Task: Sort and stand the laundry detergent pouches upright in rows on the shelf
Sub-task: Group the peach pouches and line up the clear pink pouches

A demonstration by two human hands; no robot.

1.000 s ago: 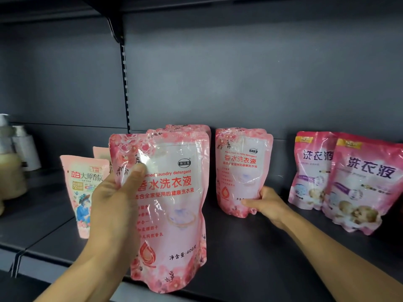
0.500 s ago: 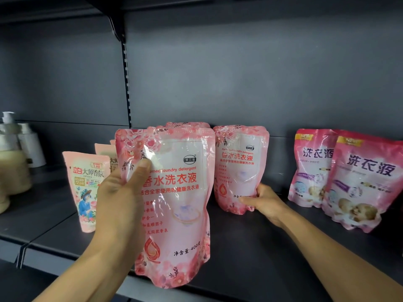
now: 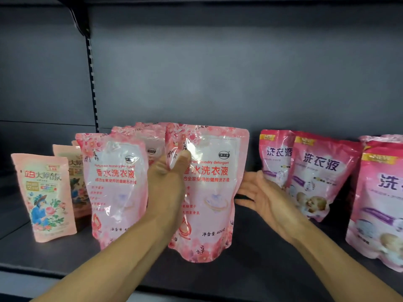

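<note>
Two light-pink floral pouches now stand side by side at the front of the shelf (image 3: 218, 280). A second ago I had the left hand (image 3: 168, 188) holding the held pouch (image 3: 209, 192) out in front of the row at 7 o'clock; it has since travelled right and back, and now sits at centre, beside the neighbouring floral pouch (image 3: 115, 184) at 9 o'clock. The left hand pinches its upper left corner, thumb on the front. The right hand (image 3: 261, 192), which was steadying a rear pouch, has let go and is spread flat, palm toward the held pouch's right edge — touching or just short, I cannot tell. I judge the placement nearly done, needing only a release.

Readable print: "Perfumed laundry detergent", "香水洗衣液", "净含量:400g". Darker pink pouches (image 3: 320, 175) at 3 o'clock read "洗衣液" with a yellow "NEW" tab. The peach pouch (image 3: 43, 197) at 9 o'clock reads "立白大师香氛".
</note>
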